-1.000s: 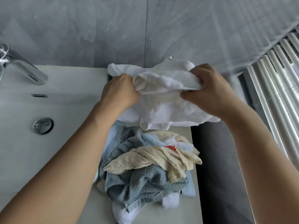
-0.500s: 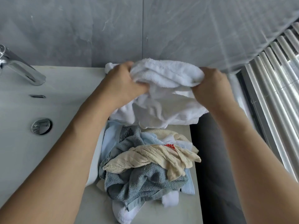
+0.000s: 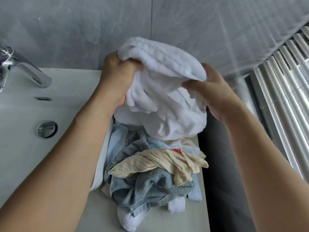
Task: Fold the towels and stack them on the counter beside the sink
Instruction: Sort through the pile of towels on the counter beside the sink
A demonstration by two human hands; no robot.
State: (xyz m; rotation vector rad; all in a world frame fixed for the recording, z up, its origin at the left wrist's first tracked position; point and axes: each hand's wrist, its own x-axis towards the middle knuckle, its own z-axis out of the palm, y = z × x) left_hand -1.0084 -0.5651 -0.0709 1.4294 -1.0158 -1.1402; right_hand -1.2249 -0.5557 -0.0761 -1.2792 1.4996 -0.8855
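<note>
A bunched white towel (image 3: 163,97) hangs in the air above the back of the counter, in front of the grey wall. My left hand (image 3: 117,79) grips its left side, and my right hand (image 3: 212,92) pinches its right edge between thumb and fingers. Below it a heap of unfolded towels lies on the narrow counter (image 3: 175,221): a cream towel (image 3: 160,164) on top, a grey-blue towel (image 3: 150,188) under it, a light blue one (image 3: 117,143) at the left, and white cloth (image 3: 128,221) at the front.
The white sink (image 3: 33,148) with its drain (image 3: 46,128) lies to the left, a chrome tap (image 3: 28,71) at its back. A dark gap (image 3: 222,181) drops off right of the counter. White vertical slats (image 3: 287,91) stand at the far right.
Both hands have lifted the white towel higher, off the counter. My right hand now pinches the towel's edge lower down, and the towel bulges up between the hands.
</note>
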